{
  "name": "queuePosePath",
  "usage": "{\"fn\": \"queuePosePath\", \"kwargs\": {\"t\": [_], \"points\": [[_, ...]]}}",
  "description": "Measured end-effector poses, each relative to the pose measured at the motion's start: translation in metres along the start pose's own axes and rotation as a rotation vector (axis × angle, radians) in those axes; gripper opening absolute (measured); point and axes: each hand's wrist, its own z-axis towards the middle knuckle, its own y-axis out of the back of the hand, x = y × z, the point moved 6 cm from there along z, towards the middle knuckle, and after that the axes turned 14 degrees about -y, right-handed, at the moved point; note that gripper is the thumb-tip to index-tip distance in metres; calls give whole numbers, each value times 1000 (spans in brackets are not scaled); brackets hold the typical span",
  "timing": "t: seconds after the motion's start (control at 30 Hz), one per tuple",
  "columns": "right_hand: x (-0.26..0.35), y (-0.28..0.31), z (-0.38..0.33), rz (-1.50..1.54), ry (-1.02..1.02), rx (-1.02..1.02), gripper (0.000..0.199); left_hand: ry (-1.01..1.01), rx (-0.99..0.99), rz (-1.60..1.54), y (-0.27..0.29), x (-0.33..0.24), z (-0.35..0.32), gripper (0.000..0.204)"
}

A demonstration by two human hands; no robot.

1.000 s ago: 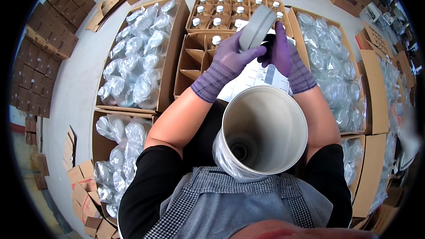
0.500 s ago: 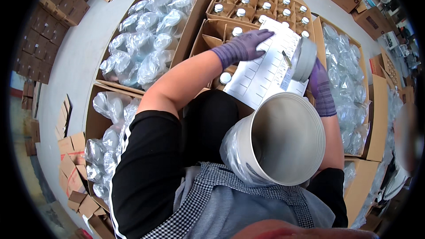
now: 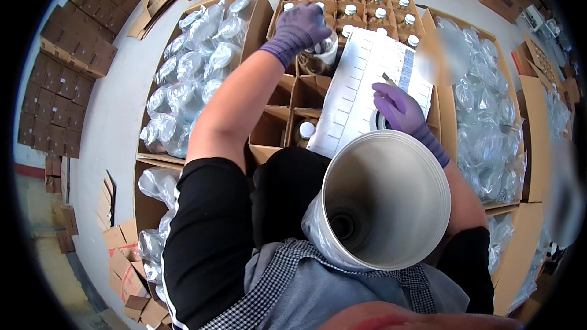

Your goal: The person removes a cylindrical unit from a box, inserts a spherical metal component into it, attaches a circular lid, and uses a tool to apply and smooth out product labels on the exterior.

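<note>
Left hand (image 3: pixel 301 28) looks closed on a clear bottle (image 3: pixel 328 55), partly hidden, at the divided carton's (image 3: pixel 263 153) far edge; best kept straight, off the dividers (image 3: pixel 310 93), while right hand (image 3: pixel 400 109), grip unclear, stays low by grey ring (image 3: pixel 378 121).

One live view: head cam, left unit of a side-by-side fisheye pair, upright, unmirrored. Looks down and a bit forward from above the wearer's chest, close range. Checked apron (image 3: pixel 266 281) fills the near edge; grey cylindrical tub (image 3: pixel 394 205) just beyond, near enough that we see down into it. Left hand (image 3: pixel 299 27) and right hand (image 3: pixel 400 107) sit mid-depth over the partitioned carton (image 3: pixel 270 129). Wide coverage: stacked brown boxes (image 3: pixel 55 104) small at far left, floor (image 3: pixel 125 146) between. Straight edges bow toward the black rim.
</note>
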Motion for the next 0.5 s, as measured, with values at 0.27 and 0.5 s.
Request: {"fn": "queuePosePath", "kwargs": {"t": [0.27,0.5], "points": [[95,0,11,1288,60,569,113,-311,-748,-757,290,-134,-139,37],[206,97,-97,1081,609,168,86,-352,-212,-1039,215,-192,-221,121]]}}
